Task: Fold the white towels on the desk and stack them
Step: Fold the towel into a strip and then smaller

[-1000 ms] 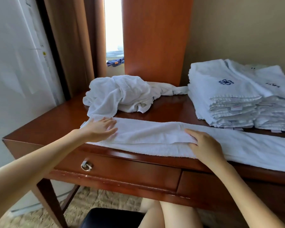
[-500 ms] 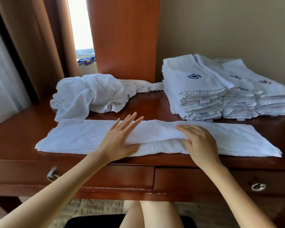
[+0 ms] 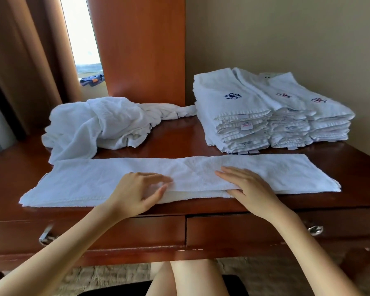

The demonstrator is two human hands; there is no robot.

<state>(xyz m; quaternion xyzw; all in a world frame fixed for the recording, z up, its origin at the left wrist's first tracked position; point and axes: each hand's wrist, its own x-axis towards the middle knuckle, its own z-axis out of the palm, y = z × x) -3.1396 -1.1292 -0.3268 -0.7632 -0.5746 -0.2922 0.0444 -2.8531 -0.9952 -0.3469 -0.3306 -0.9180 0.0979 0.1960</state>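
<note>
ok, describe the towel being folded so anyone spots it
Start at the wooden desk, front edge. The long towel lies there, left hand and right hand on it. Unlike the crumpled pile back-left and folded stack back-right, it is one flat strip.

Long folded towel (image 3: 265,174) lies flat along desk (image 3: 169,142) front; crumpled towels (image 3: 94,124) behind (left), folded stacks (image 3: 265,112) right.
</note>
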